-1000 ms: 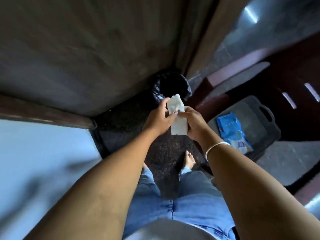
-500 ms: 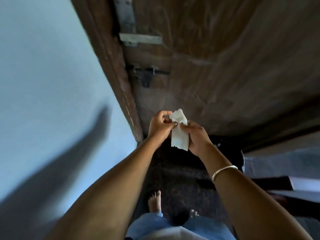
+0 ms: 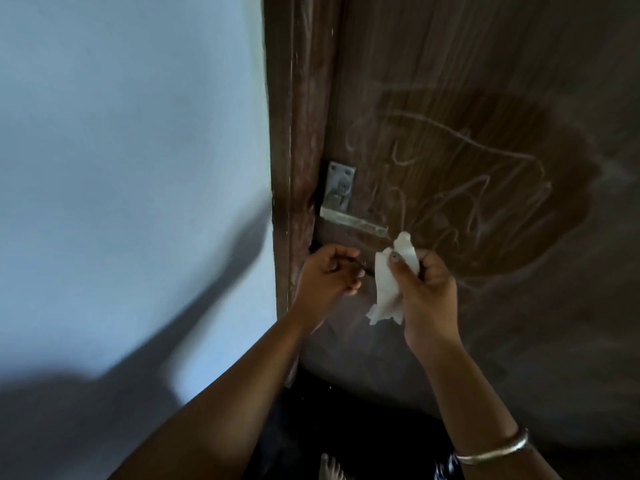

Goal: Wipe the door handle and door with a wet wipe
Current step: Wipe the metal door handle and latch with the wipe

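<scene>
The brown wooden door [image 3: 485, 98] fills the right side, marked with pale scribbles and a darker patch. A grey metal door handle [image 3: 353, 221] with its plate sits near the door's left edge. Just below the handle's tip, my right hand [image 3: 427, 292] grips a crumpled white wet wipe [image 3: 386, 289], which hangs down from the fingers. My left hand [image 3: 327, 273] is apart from the wipe, its fingers curled around a small dark latch [image 3: 362, 268] under the handle; most of the latch is hidden.
A dark wooden door frame [image 3: 294, 168] stands left of the door, with a pale blue wall [image 3: 138, 150] beyond it. Dark floor and one of my bare feet [image 3: 330, 467] show at the bottom. A metal bangle [image 3: 491, 452] sits on my right wrist.
The view has tilted up from the floor to the door handle. My left hand has let go of the wipe and moved left to the latch; my right hand holds the wipe alone.
</scene>
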A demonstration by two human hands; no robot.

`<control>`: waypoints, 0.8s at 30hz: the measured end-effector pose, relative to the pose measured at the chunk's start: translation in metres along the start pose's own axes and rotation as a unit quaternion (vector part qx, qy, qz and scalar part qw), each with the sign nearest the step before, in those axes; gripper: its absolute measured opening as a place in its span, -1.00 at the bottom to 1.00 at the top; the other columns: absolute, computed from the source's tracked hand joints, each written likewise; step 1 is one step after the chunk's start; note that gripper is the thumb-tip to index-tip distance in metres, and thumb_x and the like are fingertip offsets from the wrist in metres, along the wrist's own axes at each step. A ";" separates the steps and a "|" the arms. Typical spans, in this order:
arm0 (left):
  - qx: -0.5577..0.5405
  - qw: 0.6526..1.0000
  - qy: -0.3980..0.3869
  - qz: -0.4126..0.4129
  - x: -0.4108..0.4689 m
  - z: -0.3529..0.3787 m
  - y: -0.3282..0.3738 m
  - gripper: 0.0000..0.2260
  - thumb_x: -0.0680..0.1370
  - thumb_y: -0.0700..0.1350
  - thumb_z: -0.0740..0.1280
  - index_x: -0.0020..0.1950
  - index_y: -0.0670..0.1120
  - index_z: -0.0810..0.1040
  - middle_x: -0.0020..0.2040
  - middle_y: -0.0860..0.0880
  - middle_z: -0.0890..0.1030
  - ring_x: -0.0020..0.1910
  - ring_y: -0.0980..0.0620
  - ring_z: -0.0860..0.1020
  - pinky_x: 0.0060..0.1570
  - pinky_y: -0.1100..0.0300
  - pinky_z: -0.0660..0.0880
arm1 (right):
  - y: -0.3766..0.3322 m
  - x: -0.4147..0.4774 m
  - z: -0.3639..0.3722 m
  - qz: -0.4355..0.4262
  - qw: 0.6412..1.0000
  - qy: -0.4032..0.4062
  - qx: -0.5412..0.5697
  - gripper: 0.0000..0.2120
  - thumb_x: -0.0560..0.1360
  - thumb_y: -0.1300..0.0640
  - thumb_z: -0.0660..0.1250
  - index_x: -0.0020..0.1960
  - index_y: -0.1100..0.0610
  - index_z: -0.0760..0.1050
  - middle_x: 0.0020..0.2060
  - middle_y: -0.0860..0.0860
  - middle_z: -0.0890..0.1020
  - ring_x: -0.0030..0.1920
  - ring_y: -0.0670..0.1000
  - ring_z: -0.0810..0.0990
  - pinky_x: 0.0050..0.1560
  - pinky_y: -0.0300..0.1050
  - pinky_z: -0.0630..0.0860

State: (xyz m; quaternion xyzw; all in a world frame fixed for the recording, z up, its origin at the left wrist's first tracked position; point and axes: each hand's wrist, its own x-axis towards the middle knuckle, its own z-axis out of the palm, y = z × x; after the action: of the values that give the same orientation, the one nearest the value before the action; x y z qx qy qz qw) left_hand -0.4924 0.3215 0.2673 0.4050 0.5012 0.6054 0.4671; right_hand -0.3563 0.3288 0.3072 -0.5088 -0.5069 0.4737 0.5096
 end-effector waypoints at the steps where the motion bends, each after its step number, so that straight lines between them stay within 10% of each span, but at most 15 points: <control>1: 0.001 1.000 0.014 0.011 0.004 -0.001 0.004 -0.87 0.48 -0.32 0.34 -0.07 -0.10 0.52 -0.30 -0.05 0.63 -0.38 0.07 0.57 -0.33 0.21 0.54 | -0.010 0.007 0.000 -0.054 0.998 -0.007 -0.024 -0.91 0.46 0.18 0.39 -0.17 0.03 0.51 -0.28 -0.07 0.58 -0.24 -0.09 0.57 -0.30 -0.20 0.57; 5: 0.036 0.992 0.102 0.065 0.024 -0.008 0.018 -0.86 0.48 -0.36 0.32 -0.04 -0.15 0.53 -0.26 -0.09 0.62 -0.37 0.08 0.58 -0.34 0.25 0.53 | -0.044 0.041 0.005 -0.269 0.947 -0.015 -0.174 -0.77 0.47 0.24 0.37 -0.14 -0.10 0.48 -0.19 -0.12 0.57 -0.24 -0.28 0.52 -0.29 -0.52 0.41; 8: 0.051 0.982 0.151 0.096 0.032 -0.013 0.020 -0.86 0.48 -0.36 0.31 -0.05 -0.15 0.53 -0.22 -0.17 0.61 -0.30 -0.02 0.57 -0.29 0.19 0.52 | -0.057 0.062 0.012 -0.412 0.874 0.013 -0.256 -0.82 0.45 0.39 0.32 0.01 0.25 0.62 -0.05 0.05 0.57 -0.09 -0.17 0.53 -0.05 -0.57 0.38; 17: 0.181 0.937 0.219 0.203 0.055 -0.023 0.031 -0.82 0.47 -0.14 0.29 -0.04 0.14 0.50 -0.19 0.24 0.59 -0.19 0.26 0.58 -0.23 0.38 0.51 | -0.065 0.103 0.051 -0.579 0.714 -0.093 -0.383 -0.75 0.48 0.32 0.30 0.11 0.44 0.53 0.05 0.37 0.52 0.01 0.19 0.59 -0.03 -0.06 0.60; 20: 0.192 0.935 0.198 0.224 0.060 -0.028 0.035 -0.83 0.45 -0.10 0.28 -0.04 0.17 0.48 -0.20 0.26 0.58 -0.17 0.28 0.57 -0.22 0.44 0.48 | -0.061 0.107 0.061 -0.568 0.711 -0.082 -0.405 -0.78 0.47 0.39 0.30 0.10 0.41 0.54 0.10 0.42 0.48 0.09 0.26 0.56 0.00 0.02 0.60; 24: 0.203 0.931 0.167 0.254 0.059 -0.034 0.030 -0.88 0.47 -0.13 0.29 -0.02 0.03 0.53 -0.19 0.16 0.60 -0.15 0.27 0.58 -0.19 0.44 0.49 | -0.058 0.108 0.057 -0.544 0.749 -0.015 -0.377 -0.76 0.37 0.45 0.34 0.04 0.38 0.58 0.01 0.34 0.53 0.03 0.10 0.51 0.14 -0.35 0.36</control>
State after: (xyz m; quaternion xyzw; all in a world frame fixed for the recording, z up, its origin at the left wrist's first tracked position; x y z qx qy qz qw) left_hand -0.5440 0.3691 0.2919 0.4980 0.5642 0.6483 0.1154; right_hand -0.4112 0.4367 0.3673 -0.2906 -0.8432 -0.1058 0.4397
